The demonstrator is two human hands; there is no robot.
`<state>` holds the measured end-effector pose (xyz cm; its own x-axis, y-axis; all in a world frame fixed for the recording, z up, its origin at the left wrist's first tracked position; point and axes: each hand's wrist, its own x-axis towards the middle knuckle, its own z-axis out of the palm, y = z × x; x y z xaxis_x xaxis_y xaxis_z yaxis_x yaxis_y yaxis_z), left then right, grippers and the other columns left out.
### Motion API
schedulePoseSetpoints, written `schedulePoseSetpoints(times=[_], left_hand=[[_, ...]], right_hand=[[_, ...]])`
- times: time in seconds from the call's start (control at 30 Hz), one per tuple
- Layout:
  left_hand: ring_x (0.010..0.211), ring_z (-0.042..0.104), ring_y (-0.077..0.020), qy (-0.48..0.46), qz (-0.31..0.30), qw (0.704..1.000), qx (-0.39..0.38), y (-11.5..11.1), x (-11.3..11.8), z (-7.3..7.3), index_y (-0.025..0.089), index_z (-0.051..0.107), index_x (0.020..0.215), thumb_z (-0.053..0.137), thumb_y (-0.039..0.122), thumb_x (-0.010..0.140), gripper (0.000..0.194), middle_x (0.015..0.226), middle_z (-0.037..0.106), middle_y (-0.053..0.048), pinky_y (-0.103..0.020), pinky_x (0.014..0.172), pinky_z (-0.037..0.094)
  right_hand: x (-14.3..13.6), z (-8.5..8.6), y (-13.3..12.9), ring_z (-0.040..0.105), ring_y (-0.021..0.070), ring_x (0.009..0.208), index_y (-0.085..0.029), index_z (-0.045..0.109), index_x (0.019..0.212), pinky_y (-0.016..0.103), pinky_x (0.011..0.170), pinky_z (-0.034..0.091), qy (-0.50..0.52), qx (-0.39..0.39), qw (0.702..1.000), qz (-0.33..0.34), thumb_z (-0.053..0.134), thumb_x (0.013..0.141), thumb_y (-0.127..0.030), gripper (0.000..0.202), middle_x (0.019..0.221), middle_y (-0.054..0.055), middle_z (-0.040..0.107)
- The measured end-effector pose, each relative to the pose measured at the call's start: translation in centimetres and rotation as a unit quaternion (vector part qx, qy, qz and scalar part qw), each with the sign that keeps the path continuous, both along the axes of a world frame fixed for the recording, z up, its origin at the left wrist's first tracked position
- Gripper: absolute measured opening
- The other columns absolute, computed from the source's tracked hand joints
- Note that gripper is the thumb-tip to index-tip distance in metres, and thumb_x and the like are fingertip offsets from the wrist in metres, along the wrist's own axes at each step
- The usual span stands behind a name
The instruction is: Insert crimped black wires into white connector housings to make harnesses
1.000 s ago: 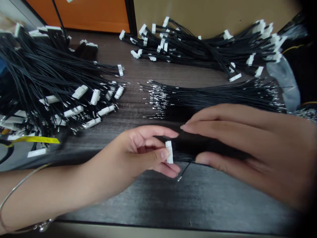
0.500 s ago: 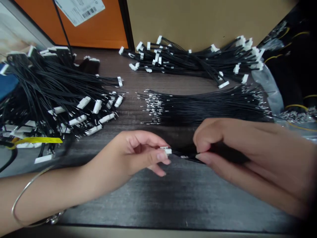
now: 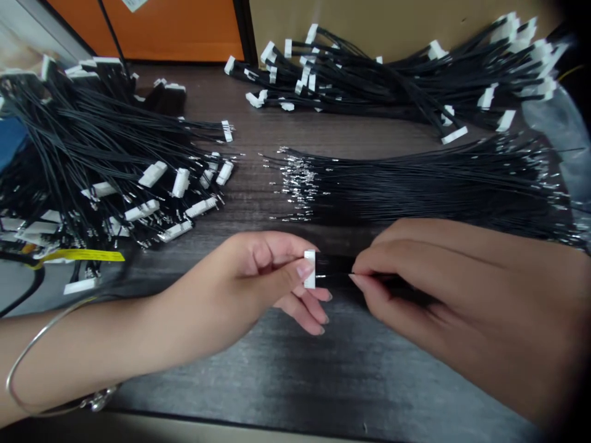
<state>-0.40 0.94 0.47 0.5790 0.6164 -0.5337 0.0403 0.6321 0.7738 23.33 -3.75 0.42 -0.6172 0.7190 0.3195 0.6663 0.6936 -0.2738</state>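
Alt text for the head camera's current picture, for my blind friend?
A person's left hand holds a white plastic connector while the right hand pinches a thin black wire, its metal tip at the connector's edge. Loose black wires and white-ended black cables lie on the dark wood-grain table.

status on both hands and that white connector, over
Left hand pinching white connector. Right hand pinching black wire, metal tip at connector's edge. Loose wires just beyond right hand.
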Motion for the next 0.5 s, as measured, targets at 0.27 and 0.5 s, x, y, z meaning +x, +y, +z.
schedulePoseSetpoints(times=[0.27,0.5], left_hand=[[0.061,0.078,-0.0086,0.008,-0.02,1.0,0.005,0.1,-0.3,0.5,0.012,0.085,0.083,0.067,0.01,0.107,0.03,0.071,0.082,-0.001,-0.012,0.065,0.064],[0.062,0.08,-0.0102,0.011,-0.013,1.0,0.006,0.0,-0.2,0.3,0.013,0.086,0.084,0.07,0.012,0.106,0.027,0.071,0.083,-0.002,-0.014,0.066,0.065]], right_hand=[[-1.1,0.1,0.5,0.055,0.0073,0.057,-0.024,0.068,0.082,0.024,0.058,0.045,0.08,-0.088,0.99,-0.079,0.057,0.105,-0.02,0.026,0.076,-0.006,0.065],[-0.9,-0.1,0.6,0.054,0.0064,0.054,-0.023,0.067,0.08,0.022,0.057,0.046,0.104,-0.104,0.987,-0.071,0.057,0.102,-0.015,0.025,0.075,-0.006,0.066]])
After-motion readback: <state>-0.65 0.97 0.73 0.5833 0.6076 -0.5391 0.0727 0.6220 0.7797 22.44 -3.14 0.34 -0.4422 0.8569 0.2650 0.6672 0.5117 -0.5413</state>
